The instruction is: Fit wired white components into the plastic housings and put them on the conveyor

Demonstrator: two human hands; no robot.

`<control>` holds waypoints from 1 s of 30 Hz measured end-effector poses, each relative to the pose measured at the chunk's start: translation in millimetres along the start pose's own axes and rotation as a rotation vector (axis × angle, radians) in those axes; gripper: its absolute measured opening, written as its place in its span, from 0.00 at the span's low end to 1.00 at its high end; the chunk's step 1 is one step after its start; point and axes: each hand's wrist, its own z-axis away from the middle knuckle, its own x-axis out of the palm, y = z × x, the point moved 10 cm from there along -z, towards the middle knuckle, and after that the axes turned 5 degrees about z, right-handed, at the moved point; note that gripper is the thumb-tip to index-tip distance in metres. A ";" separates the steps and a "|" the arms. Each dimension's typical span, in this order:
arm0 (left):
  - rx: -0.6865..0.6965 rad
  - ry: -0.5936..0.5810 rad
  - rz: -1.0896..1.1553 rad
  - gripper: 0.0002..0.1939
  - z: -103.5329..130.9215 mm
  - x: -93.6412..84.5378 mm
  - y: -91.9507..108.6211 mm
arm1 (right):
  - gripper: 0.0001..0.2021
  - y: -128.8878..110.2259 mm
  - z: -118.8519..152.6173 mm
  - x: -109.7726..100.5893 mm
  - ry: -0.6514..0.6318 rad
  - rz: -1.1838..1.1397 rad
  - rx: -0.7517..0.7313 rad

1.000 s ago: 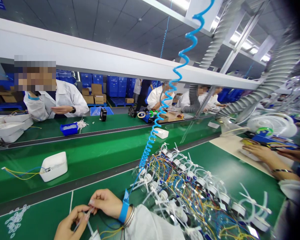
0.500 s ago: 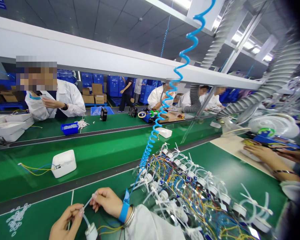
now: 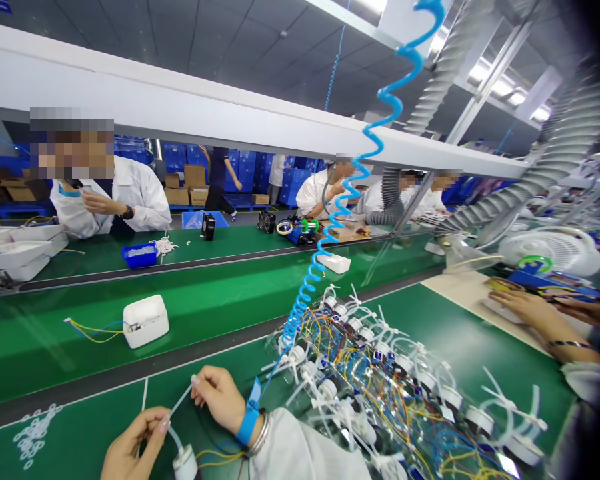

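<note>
My left hand (image 3: 134, 445) is closed in a pinch on a thin translucent tube (image 3: 181, 401) near its middle. At the tube's upper end, the fingertips of my right hand (image 3: 221, 403) are pinched on it. Below the left fingers, the tube curves down to a small white cylindrical part (image 3: 185, 463) with yellow wires, cut off by the bottom edge. A blue strap (image 3: 249, 419) with a coiled blue cord is round my right wrist. Several similar white parts with tubes and wires (image 3: 380, 373) lie in a pile to the right.
Small white rings (image 3: 36, 433) lie at far left on the green bench. A white housing (image 3: 146, 323) with wires rests on the green belt (image 3: 35, 360) beyond. The coiled cord (image 3: 307, 290) hangs in front. A co-worker's hands (image 3: 530, 313) are at the right; other people sit across.
My right hand has shifted slightly up and right, leaving more tube showing between my hands. The white housing on the belt has moved right. A person in the background has walked left.
</note>
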 end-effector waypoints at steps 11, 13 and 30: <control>-0.030 -0.018 -0.030 0.24 -0.6 1.7 -2.8 | 0.17 -13.7 5.8 -5.3 0.062 0.032 -0.079; -0.009 -0.006 -0.022 0.23 1.0 2.7 0.8 | 0.15 -14.8 6.4 -5.2 0.063 0.046 -0.098; -0.006 -0.098 -0.035 0.20 -3.0 7.5 -11.1 | 0.14 -10.6 3.0 -8.6 0.081 -0.039 -0.122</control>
